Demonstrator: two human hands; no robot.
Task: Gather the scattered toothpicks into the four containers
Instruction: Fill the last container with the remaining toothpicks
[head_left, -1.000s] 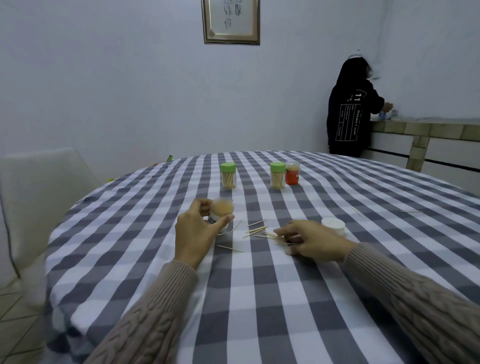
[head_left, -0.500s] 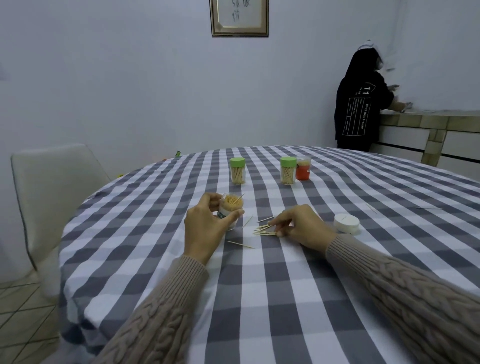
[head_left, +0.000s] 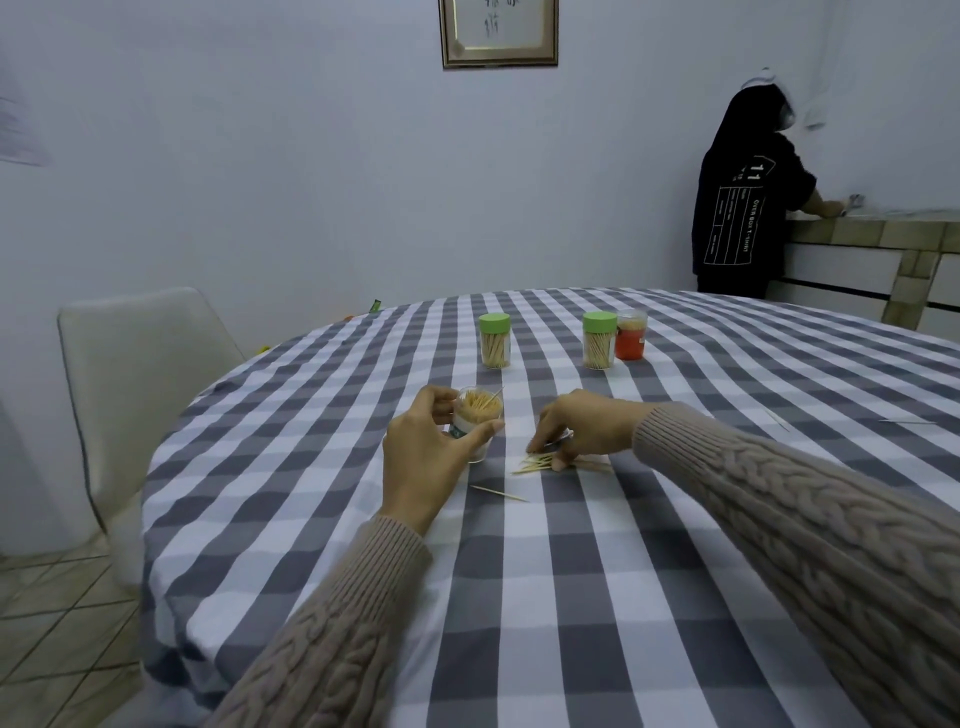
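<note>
Left hand (head_left: 423, 457) grips an open, toothpick-filled container (head_left: 475, 420) (uncapped) on the checked tablecloth (head_left: 545, 597); just right, the right hand (head_left: 582, 428) pinches at a toothpick pile (head_left: 540, 462), one stray toothpick (head_left: 498, 493) lying nearer.

Open jar (head_left: 475, 421) base behind left hand (head_left: 422, 462), framed picture (head_left: 498, 39) cropped at top — lettering illegible

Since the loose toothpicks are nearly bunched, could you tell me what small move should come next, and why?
Probably lift the toothpick bundle and drop it into the open jar. The right hand already has its fingertips on the bundle, and the left hand holds the jar upright just beside it, its top uncovered.
</note>
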